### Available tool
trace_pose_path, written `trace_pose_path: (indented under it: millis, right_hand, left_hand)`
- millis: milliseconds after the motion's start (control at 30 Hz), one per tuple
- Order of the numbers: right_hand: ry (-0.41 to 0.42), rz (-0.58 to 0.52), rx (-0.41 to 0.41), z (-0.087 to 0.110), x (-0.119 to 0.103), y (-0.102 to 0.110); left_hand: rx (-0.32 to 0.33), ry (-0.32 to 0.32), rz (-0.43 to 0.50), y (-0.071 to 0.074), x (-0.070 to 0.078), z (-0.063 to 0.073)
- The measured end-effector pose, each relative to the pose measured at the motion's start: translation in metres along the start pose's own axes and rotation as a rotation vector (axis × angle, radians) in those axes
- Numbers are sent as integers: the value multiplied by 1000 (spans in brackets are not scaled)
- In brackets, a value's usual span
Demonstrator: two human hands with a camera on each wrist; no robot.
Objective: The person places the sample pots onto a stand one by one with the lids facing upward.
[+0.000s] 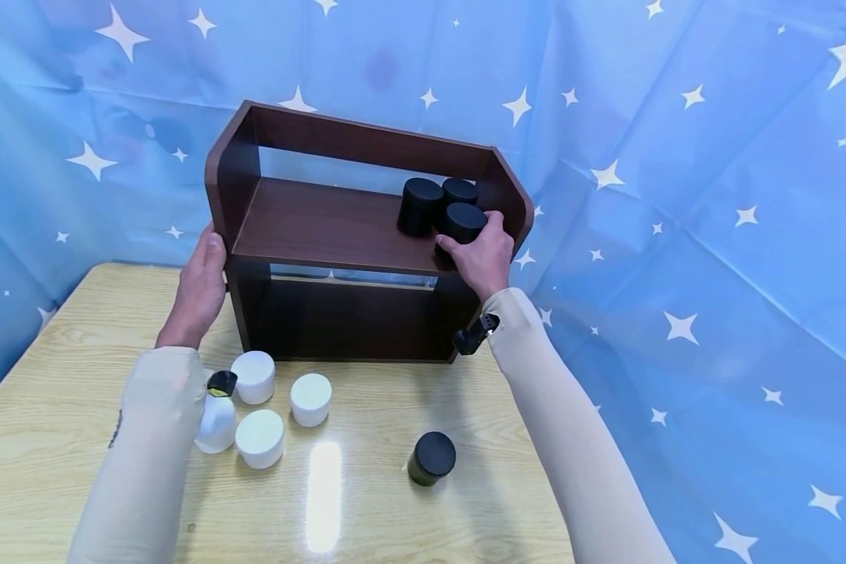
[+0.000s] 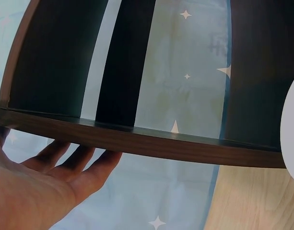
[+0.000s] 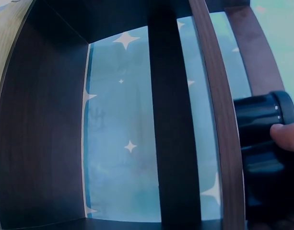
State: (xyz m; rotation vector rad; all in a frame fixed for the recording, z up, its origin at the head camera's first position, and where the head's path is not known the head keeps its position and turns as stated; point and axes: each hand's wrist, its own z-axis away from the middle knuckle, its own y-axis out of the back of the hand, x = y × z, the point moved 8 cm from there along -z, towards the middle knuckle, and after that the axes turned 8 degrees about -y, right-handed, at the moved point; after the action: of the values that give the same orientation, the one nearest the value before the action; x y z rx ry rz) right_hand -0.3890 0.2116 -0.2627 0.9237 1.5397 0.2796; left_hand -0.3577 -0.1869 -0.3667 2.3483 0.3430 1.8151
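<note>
your right grip point(image 1: 485, 252) is curled round a black jar point(image 1: 464, 218) near the upper shelf's point(image 1: 317, 219) front right corner, while your left grip point(image 1: 199, 288) lies, fingers extended, against the rack's point(image 1: 366, 137) left side. the jar looks stiff, probably light and perhaps slick: pinch its side wall just below the top, thumb opposite fingers.

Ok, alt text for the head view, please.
A person's right hand grips a black container on the upper shelf of a dark brown rack, two more black containers close behind it; the left hand touches the rack's left side. Four white containers and another black container are on the table in front.
</note>
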Motion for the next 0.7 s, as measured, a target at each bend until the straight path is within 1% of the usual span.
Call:
trace_pose_path:
  millis: [200, 333, 700]
  right_hand:
    - [-13, 7, 1, -3, 2, 1]
    - [-19, 12, 6, -4, 1, -1]
    - [-30, 33, 7, -8, 3, -4]
  left_hand:
    - [0, 8, -9, -1, -1, 0]
    - [5, 1, 2, 1, -1, 1]
    - [-1, -4, 8, -1, -1, 0]
